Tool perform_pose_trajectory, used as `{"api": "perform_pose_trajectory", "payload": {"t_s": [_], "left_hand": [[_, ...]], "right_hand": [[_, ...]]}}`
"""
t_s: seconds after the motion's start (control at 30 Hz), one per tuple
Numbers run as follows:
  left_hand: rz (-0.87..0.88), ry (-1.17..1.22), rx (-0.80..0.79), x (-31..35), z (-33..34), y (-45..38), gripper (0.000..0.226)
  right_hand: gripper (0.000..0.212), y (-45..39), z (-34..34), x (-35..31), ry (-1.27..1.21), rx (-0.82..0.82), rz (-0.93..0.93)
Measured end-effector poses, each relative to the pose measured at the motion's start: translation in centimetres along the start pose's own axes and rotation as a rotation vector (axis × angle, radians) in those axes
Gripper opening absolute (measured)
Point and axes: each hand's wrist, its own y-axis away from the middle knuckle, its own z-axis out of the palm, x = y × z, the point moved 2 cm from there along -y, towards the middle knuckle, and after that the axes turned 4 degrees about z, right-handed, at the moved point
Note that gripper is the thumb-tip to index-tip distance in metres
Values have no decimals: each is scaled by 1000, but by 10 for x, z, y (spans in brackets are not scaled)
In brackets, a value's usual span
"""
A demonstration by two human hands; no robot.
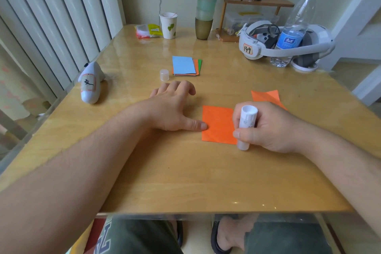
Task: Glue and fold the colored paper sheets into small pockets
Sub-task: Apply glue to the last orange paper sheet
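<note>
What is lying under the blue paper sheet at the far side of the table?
Under the blue sheet, orange and green edges show at its right. How many sheets lie there is covered.

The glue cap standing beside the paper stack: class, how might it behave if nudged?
The glue cap looks small, thin plastic, so probably very light. Being round, it would likely roll once tipped. The table looks glossy, so it may slide easily.
</note>
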Motion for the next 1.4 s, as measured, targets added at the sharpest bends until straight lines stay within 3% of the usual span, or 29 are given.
{"api": "perform_pose_trajectory", "payload": {"t_s": [0.17, 0.37, 0.57, 0.83, 0.93, 1.1, 1.23, 1.4], "left_hand": [[4, 0, 3, 0, 0, 1, 91], [2, -5, -2, 0, 1, 0, 91], [0, -12, -7, 0, 1, 0, 92], [2, 1, -10, 0, 0, 0, 91], [0, 11, -17, 1, -1, 2, 90], [-3, 0, -22, 2, -2, 2, 91], [11, 12, -18, 1, -2, 3, 90], [39, 57, 37, -6, -5, 0, 83]], "right_hand": [[28, -7, -14, -7, -80, 179, -72], [14, -21, -10, -1, -22, 424, -33], [15, -33, 0, 5, 80, 268, 44], [13, -50, -8, 9, 133, 262, 87], [13, -56, -11, 11, 87, 300, 93], [15, -63, -14, 14, 6, 533, 96], [15, -71, -19, 23, -262, 684, 142], [17, -72, -22, 21, -383, 713, 104]]}}
